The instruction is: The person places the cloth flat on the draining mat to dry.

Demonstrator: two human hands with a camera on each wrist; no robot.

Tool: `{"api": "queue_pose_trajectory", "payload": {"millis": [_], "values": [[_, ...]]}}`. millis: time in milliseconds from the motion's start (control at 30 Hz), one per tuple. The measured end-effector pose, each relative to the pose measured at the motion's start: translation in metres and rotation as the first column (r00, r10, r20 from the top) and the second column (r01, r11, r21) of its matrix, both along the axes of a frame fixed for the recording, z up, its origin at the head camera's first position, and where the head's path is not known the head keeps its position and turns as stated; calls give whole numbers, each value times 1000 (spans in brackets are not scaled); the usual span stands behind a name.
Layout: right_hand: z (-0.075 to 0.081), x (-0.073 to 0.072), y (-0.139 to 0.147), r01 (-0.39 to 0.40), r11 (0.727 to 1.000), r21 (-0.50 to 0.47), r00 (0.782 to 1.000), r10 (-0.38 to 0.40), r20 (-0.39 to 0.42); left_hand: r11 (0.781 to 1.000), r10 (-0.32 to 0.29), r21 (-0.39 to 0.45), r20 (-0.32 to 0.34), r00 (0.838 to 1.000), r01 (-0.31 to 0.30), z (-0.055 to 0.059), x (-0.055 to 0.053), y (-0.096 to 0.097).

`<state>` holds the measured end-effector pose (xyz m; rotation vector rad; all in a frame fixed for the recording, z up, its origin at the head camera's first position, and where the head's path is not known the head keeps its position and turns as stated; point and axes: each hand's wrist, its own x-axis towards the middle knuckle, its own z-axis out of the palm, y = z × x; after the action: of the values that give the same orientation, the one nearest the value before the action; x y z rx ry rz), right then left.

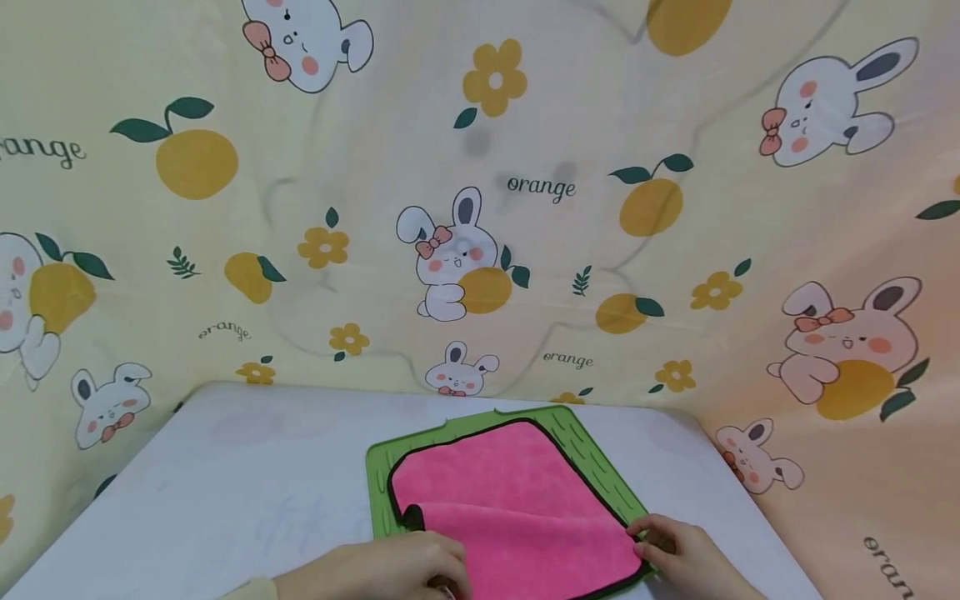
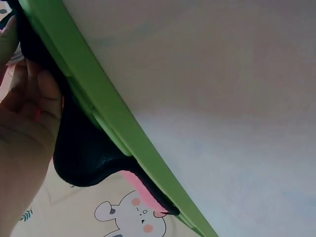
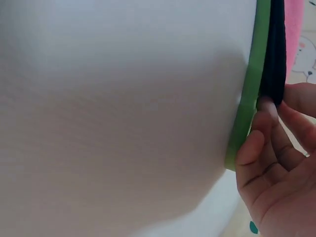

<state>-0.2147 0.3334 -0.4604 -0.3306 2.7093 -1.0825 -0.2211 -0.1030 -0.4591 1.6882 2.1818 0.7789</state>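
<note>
A pink cloth point(image 1: 517, 475) with a black border lies over a green board point(image 1: 592, 450) that has short darker dashes along its rim. My left hand point(image 1: 408, 562) grips the cloth's near left side, where the edge is lifted and curls over. The left wrist view shows the dark underside point(image 2: 81, 143) bulging away from the board beside the left hand point(image 2: 29, 113). At the right corner, my right hand point(image 1: 686, 554) pinches the cloth's black edge between thumb and fingers. In the right wrist view, the right hand's point(image 3: 281, 158) curled fingers also touch the board's edge point(image 3: 249, 98).
The board rests on a white table point(image 1: 247, 475). A cream curtain point(image 1: 420, 150) printed with rabbits, oranges and flowers hangs behind the table and along its sides.
</note>
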Motion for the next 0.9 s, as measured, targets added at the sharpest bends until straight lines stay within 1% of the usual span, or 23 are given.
{"api": "queue_pose_trajectory", "payload": {"millis": [67, 167, 200, 267, 367, 433, 533, 633, 733, 800, 900], "values": [[2, 0, 1, -20, 1000, 6, 999, 21, -41, 1000, 25, -1, -1, 1000, -25, 2, 2, -1], [8, -2, 1, -30, 999, 14, 991, 32, -132, 997, 79, -4, -9, 997, -79, 5, 4, -3], [10, -4, 0, -22, 1000, 15, 986, 24, -165, 995, 101, 1, -22, 995, -101, 7, 5, -4], [15, -7, -5, 4, 1000, 14, 975, -1, -221, 989, 145, 25, -24, 989, -144, 9, 4, -7], [23, -15, -15, 58, 998, 3, 965, -55, -256, 971, 229, 81, -35, 973, -226, 13, 0, -11], [28, -23, -23, 83, 997, -4, 960, -81, -266, 950, 294, 117, -16, 956, -291, 16, -4, -14], [34, -36, -35, 102, 995, -13, 956, -102, -274, 908, 391, 165, 1, 920, -386, 21, -12, -19], [37, -49, -48, 102, 994, -24, 954, -105, -279, 863, 470, 212, 2, 883, -459, 25, -20, -25], [38, -62, -60, 99, 994, -35, 951, -105, -289, 820, 533, 254, -14, 846, -512, 27, -30, -31], [38, -70, -66, 87, 995, -39, 948, -95, -303, 794, 573, 268, -28, 819, -546, 26, -37, -36], [37, -83, -75, 68, 997, -45, 948, -79, -309, 767, 613, 273, -42, 789, -581, 22, -49, -44]]}}
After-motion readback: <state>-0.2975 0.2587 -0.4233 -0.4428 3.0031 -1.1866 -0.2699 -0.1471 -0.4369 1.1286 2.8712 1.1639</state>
